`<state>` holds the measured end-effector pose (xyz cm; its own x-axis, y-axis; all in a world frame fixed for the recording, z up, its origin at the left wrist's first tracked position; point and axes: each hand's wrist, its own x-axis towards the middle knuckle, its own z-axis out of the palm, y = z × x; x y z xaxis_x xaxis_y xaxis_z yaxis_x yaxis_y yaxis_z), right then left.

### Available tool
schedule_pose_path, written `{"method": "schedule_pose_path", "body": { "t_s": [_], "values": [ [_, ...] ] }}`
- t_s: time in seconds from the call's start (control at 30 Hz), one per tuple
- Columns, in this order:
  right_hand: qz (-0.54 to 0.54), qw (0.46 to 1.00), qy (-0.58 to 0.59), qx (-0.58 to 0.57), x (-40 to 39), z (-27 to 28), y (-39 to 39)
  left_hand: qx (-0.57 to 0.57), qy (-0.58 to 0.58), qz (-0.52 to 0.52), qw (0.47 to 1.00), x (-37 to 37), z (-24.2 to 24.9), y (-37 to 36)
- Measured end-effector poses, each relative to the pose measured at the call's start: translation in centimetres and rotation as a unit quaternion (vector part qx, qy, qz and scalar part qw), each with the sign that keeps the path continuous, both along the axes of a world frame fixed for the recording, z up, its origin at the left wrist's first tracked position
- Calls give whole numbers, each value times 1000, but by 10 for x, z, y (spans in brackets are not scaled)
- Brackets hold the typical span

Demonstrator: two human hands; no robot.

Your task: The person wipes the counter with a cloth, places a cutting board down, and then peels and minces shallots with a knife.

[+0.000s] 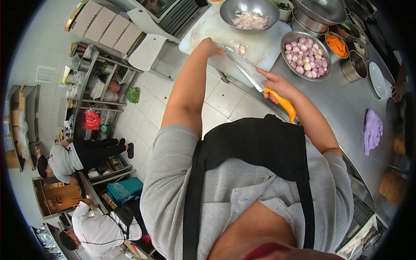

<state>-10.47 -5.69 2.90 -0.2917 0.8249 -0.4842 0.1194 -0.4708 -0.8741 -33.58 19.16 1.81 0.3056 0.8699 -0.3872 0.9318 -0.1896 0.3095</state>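
Black apron cloth (255,145) lay nearest, across the person's chest. Beyond it, the right hand (281,86) was closed round the orange handle of a knife (246,69), its blade slanting up towards the left hand (210,47). That hand's fingers sat near the tip; whether they pinched anything, I couldn't tell. One slip of the wrist could have nicked them. Just past the blade, chopped shallot (238,47) lay on the white cutting board (197,35), and a careless sweep might have scattered it over the near edge to the floor (216,95). Ahead of both hands, a steel bowl (227,13) limited forward reach; ahead and right of the right hand, another bowl (284,49), heaped with whole shallots (305,56), hemmed that side. More elbow room opened left of the left hand, though the board's corner ended close by.
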Motion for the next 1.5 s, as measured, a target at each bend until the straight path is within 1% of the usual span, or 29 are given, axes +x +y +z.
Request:
{"method": "schedule_pose_path", "body": {
  "t_s": [0.03,0.07,0.13,0.17,0.23,0.27,0.33,0.47,0.53,0.63,0.7,0.83,0.93,1.0,1.1,1.23,1.3,1.33,1.4,1.43,1.47,1.5],
  "values": [
    [0,1000,0,-1,0,-1,2,-5,31,-25,999,-1,-3,5],
    [3,1000,6,6,-1,-4,6,-7,32,-24,999,-2,-7,9],
    [6,1000,13,13,-3,-5,11,-11,-9,-19,1000,-4,-13,11],
    [1,1000,15,14,-6,-4,13,-11,-8,-20,1000,-5,-16,11],
    [-8,1000,19,15,-9,-4,13,52,-39,-10,998,-8,-16,2],
    [-6,1000,19,14,-10,-4,12,51,-38,-12,998,-9,-17,-4],
    [-4,1000,18,14,-11,-1,9,103,-104,21,989,-14,-14,-19],
    [-2,1000,13,6,-15,0,5,132,-108,42,984,-15,-17,-29],
    [-4,1000,19,5,-17,-1,7,156,-133,56,977,-15,-20,-35],
    [-6,1000,2,0,-22,0,10,164,-118,86,975,-12,-17,-43],
    [-4,1000,-13,0,-23,-1,7,173,-118,86,974,-10,-16,-46],
    [1,1000,-4,-14,-22,4,-1,198,-119,80,970,-10,-19,-48],
    [-11,1000,-22,-16,-27,5,4,185,-129,103,969,-9,-18,-48],
    [3,1000,-19,9,-31,5,9,174,-135,112,969,-9,-17,-49],
    [3,999,-49,1,-32,12,5,178,-130,117,968,-7,-13,-48],
    [18,999,-50,-1,-16,15,-15,178,-128,128,967,-4,-11,-50],
    [-4,995,-103,6,-9,27,-23,174,-134,107,970,0,-11,-49],
    [-4,994,-106,7,-8,31,-25,167,-134,86,973,1,-12,-49],
    [-37,981,-178,61,-5,40,-28,165,-141,83,973,5,-12,-47],
    [-36,971,-225,72,-6,49,-30,161,-145,80,973,9,-11,-47],
    [-39,970,-227,72,-7,52,-31,161,-147,77,973,12,-10,-47],
    [1,930,-336,149,-8,55,-31,231,-119,53,964,17,-5,-52]
  ]
}}
